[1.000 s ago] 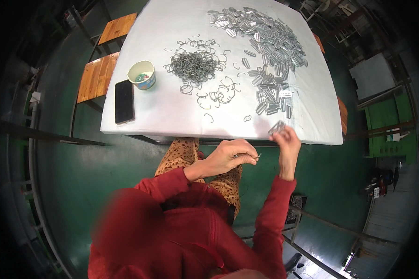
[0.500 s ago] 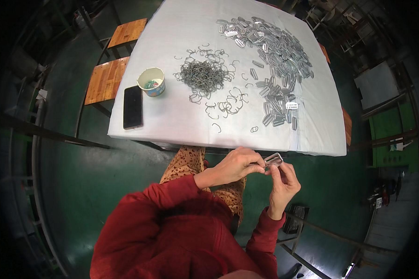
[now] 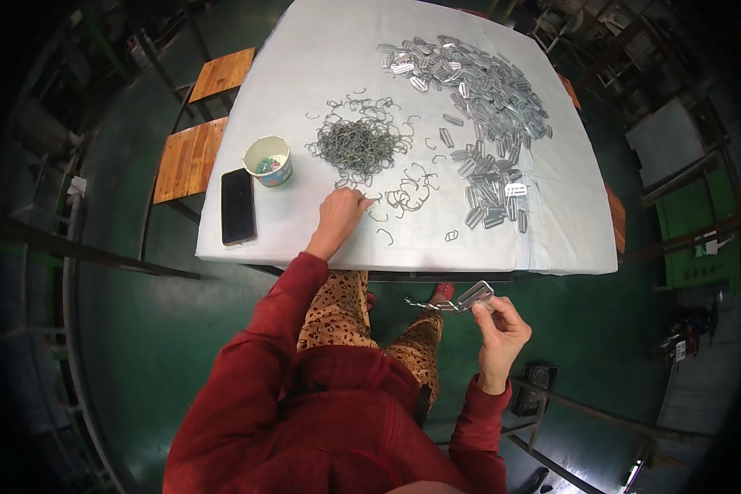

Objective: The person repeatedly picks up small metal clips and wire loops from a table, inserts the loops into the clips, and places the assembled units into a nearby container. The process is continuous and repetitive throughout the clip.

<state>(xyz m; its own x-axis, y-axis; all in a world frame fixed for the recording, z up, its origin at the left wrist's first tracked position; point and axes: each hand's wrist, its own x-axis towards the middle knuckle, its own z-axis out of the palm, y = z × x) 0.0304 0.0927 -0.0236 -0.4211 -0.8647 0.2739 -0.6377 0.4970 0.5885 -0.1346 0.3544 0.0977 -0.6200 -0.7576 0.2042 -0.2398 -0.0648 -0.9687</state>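
Just in front of the heap of bent wire hooks (image 3: 361, 146), my left hand (image 3: 340, 216) rests over the table with its fingers pinched. A single wire hook (image 3: 374, 200) shows at those fingertips; the hand hides part of it. Off the table's near edge, my right hand (image 3: 502, 333) grips a flat silver metal slide buckle (image 3: 474, 294) between thumb and fingers. A thin, bent, shiny metal piece (image 3: 432, 305) extends leftward from the buckle; how it is joined cannot be made out. Several loose hooks (image 3: 412, 193) lie to the right of my left hand.
A large pile of metal buckles (image 3: 494, 90) covers the far right of the white-covered table (image 3: 305, 49). On the left stand a paper cup (image 3: 268, 160) with small coloured bits inside and a black phone (image 3: 238, 207). Wooden stools (image 3: 188, 160) flank the left side.
My left hand has left the buckle and moved forward and left to the hooks on the table. My right hand keeps the buckle in nearly the same place.
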